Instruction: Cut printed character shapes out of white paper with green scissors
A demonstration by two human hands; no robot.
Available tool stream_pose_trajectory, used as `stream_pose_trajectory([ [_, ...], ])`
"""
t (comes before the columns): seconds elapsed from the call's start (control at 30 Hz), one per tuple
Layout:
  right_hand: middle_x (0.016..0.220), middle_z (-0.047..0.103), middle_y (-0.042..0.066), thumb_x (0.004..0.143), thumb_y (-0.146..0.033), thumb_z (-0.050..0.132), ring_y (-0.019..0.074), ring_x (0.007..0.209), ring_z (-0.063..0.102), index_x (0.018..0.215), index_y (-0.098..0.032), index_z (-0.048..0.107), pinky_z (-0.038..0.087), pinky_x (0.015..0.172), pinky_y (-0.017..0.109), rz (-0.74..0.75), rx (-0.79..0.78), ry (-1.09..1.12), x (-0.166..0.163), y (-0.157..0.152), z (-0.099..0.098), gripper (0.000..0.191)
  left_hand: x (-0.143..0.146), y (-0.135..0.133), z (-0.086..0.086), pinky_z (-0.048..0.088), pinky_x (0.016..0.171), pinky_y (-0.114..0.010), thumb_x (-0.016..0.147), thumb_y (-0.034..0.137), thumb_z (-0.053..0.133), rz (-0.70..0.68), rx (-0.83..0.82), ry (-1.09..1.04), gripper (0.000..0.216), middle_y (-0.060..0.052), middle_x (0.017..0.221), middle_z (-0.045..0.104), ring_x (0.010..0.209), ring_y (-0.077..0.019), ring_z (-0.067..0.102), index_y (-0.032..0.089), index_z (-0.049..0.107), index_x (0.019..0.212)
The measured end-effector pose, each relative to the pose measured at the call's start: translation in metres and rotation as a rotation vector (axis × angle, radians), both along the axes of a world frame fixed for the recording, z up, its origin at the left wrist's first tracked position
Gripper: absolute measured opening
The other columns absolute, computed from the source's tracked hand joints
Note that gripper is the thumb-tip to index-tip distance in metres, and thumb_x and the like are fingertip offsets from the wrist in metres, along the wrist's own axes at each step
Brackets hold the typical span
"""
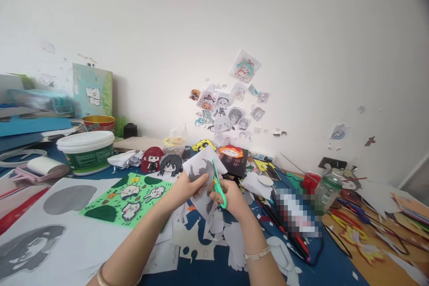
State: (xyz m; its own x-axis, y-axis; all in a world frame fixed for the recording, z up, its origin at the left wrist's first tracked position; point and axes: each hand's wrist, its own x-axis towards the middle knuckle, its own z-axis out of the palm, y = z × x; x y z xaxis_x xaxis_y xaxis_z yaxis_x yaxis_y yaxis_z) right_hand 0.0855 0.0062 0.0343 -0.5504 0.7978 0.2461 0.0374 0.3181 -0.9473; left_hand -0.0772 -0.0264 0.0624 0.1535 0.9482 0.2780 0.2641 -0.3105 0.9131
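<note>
My left hand [191, 187] pinches a white sheet of paper [197, 157] printed with a grey, spiky-haired drawing. Green-handled scissors [219, 191] are in my right hand [231, 197], with their blades pointing up along the right part of the sheet. Whether the blades are parted cannot be made out. Below both hands lie white paper scraps [197, 239] with cut-out holes. Just beyond the sheet stand two cut-out figures, one red-haired [153, 159] and one black-haired [170, 165].
On the left are a green sheet with cartoon animals [134, 201], large printed pages [70, 241] and a white-lidded tub [85, 152]. To the right, pens [288, 232], a glass jar [330, 187] and a red cup [311, 182] crowd the blue table. Paper drawings [223, 103] cover part of the wall.
</note>
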Motion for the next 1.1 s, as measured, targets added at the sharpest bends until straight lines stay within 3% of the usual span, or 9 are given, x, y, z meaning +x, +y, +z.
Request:
stream_pose_trajectory([
  [0.47,0.048,0.045,-0.005,0.058,-0.046,0.071,0.0087,0.045,0.039,0.075,-0.012,0.059,0.032,0.044,0.022,0.009,0.005,-0.065,0.007,-0.001,0.002,0.04,-0.015,-0.004,0.004,0.041,0.058,-0.025,0.077,0.048,0.044,-0.142,-0.073,0.045,0.045,0.002,0.041,0.045,0.044,-0.0112,0.043,0.019,0.045,0.043],
  [0.57,0.049,0.045,-0.004,0.059,-0.048,0.069,0.0092,0.046,0.04,0.073,-0.012,0.059,0.033,0.044,0.022,0.024,0.02,-0.069,0.008,-0.003,0.005,0.04,-0.014,0.0,0.0,0.042,0.055,-0.025,0.075,0.048,0.047,-0.111,-0.086,-0.021,0.041,0.002,0.042,0.048,0.043,-0.0115,0.045,0.017,0.049,0.047],
  [0.77,0.05,0.045,-0.004,0.058,-0.046,0.071,0.0093,0.047,0.04,0.072,-0.012,0.06,0.033,0.045,0.022,0.01,0.034,-0.067,0.008,-0.004,0.007,0.039,-0.001,0.009,-0.006,0.049,0.056,-0.028,0.07,0.046,0.058,0.003,-0.104,-0.27,0.032,-0.004,0.062,0.064,0.055,-0.0158,0.058,0.014,0.059,0.074],
  [0.97,0.05,0.047,-0.004,0.056,-0.042,0.073,0.0095,0.046,0.041,0.074,-0.011,0.061,0.035,0.045,0.022,-0.005,-0.008,-0.085,0.009,-0.001,0.005,0.037,-0.004,0.006,-0.002,0.046,0.054,-0.027,0.073,0.047,0.053,0.011,-0.086,-0.164,0.035,-0.002,0.043,0.06,0.045,-0.0158,0.057,0.014,0.059,0.061],
  [1.1,0.048,0.046,-0.004,0.056,-0.039,0.074,0.009,0.046,0.041,0.075,-0.011,0.063,0.034,0.044,0.021,-0.006,-0.028,-0.092,0.007,0.0,0.003,0.036,-0.011,0.003,0.0,0.044,0.057,-0.025,0.075,0.047,0.05,0.012,-0.059,-0.051,0.041,-0.003,0.043,0.06,0.047,-0.0151,0.056,0.016,0.056,0.049],
])
